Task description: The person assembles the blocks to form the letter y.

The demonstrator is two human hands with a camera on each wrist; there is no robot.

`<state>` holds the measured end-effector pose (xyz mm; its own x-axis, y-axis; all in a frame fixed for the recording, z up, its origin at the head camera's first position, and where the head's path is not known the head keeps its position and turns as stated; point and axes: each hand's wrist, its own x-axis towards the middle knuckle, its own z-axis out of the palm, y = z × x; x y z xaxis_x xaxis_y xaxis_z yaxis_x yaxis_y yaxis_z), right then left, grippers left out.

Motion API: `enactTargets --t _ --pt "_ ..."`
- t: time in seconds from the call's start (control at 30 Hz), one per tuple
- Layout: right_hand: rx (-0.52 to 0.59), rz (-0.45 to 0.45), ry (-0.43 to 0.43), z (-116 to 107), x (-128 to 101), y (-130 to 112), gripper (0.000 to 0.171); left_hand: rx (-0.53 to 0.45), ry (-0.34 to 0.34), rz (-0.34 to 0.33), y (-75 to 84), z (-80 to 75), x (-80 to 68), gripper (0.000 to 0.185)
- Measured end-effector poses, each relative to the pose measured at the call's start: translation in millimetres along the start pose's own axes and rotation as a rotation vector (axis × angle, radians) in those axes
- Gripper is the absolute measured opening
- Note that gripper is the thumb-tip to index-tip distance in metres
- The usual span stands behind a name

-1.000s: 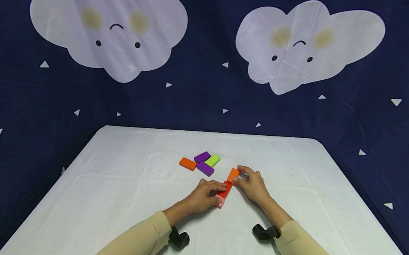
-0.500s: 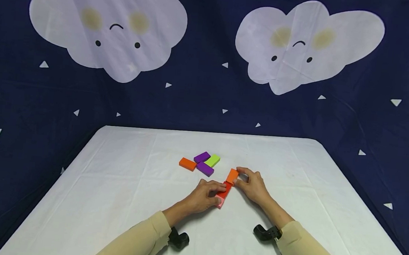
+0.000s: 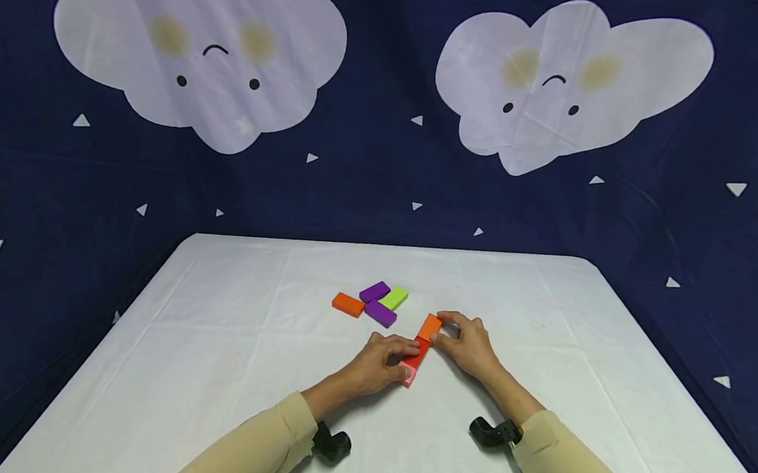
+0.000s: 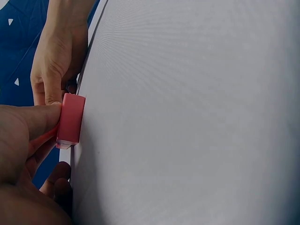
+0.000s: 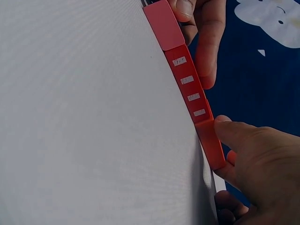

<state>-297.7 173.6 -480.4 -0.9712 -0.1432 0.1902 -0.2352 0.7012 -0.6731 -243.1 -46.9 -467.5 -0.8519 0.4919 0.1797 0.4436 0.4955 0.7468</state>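
A row of small rectangular blocks runs slantwise on the white table: pink (image 3: 410,378) nearest, then red (image 3: 420,353), then orange (image 3: 430,326) at the far end. My left hand (image 3: 373,364) grips the near part of the row, thumb at the pink block and a forefinger on the red one. With thumb and forefinger my right hand (image 3: 473,346) pinches the orange block, whose near end meets the red block's far end. In the right wrist view, pale rectangular marks show along the side of the red block (image 5: 186,79). The pink block (image 4: 71,119) stands out in the left wrist view.
Beyond the left hand lies a loose cluster: another orange block (image 3: 348,304), two purple blocks (image 3: 381,313) and a lime green block (image 3: 394,297). A dark blue cloth with clouds (image 3: 198,51) hangs behind the white table (image 3: 214,380).
My right hand has brought the orange block slightly down and left, into line with the red block. The left hand and the loose cluster stay where they were.
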Motion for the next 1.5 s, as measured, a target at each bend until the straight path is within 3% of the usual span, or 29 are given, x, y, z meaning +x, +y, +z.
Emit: enactTargets --t 0.73,1.13,1.5 --pt "-0.016 -0.019 0.005 1.5 -0.5 0.0 0.046 0.014 0.004 0.032 -1.5 0.6 -1.3 0.036" --pt "-0.015 -0.032 0.022 0.3 -0.1 0.2 0.046 0.009 0.0 -0.011 -0.3 0.2 -0.9 0.036" --pt "0.031 0.003 0.037 0.0 -1.3 0.0 0.05 -0.014 0.011 -0.009 -0.4 0.6 -0.8 0.039"
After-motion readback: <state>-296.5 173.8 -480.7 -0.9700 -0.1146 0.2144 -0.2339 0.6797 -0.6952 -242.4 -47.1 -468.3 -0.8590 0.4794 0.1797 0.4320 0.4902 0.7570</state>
